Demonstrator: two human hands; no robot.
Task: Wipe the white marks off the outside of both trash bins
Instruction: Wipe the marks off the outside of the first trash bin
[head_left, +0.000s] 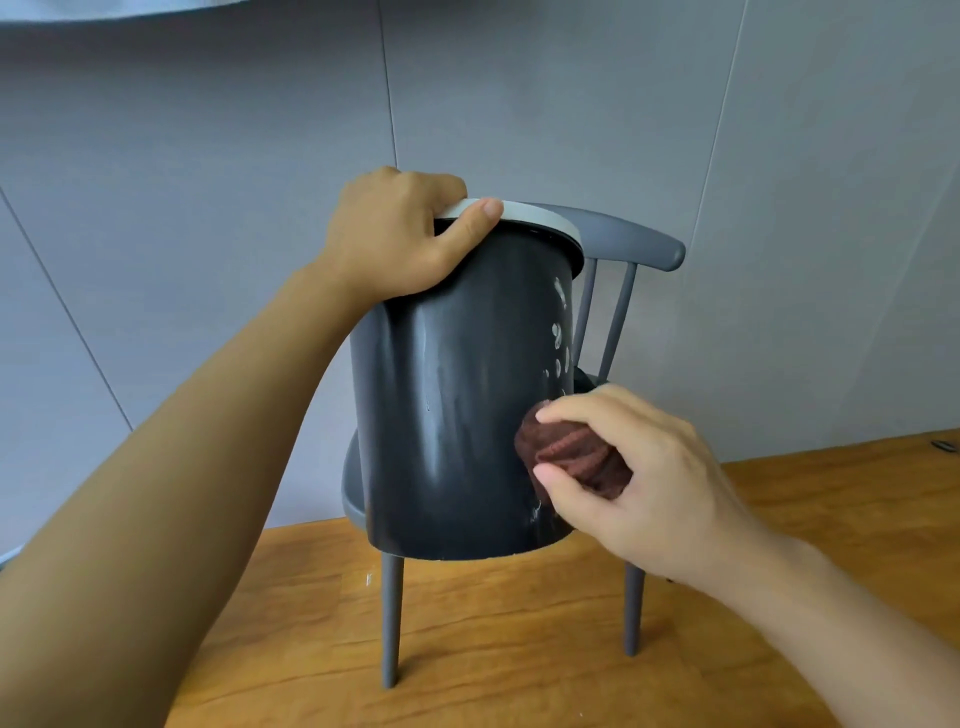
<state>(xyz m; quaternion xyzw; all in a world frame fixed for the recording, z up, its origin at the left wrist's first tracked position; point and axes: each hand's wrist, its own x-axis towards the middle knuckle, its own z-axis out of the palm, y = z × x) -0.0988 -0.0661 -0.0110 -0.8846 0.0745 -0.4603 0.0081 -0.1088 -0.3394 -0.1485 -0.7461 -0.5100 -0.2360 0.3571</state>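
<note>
With the left hand (395, 234) gripping the rim of the bin (457, 415) at frame centre, tilted over a chair (631, 244), the right hand (623, 467) pinching the cloth (566, 457) should press firmly upward through the marks (557, 338).

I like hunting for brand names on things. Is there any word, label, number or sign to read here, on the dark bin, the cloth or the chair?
None can be read. The trash bin carries only white marks, which are smears, not letters. The cloth, the chair and the wall show no writing.
</note>
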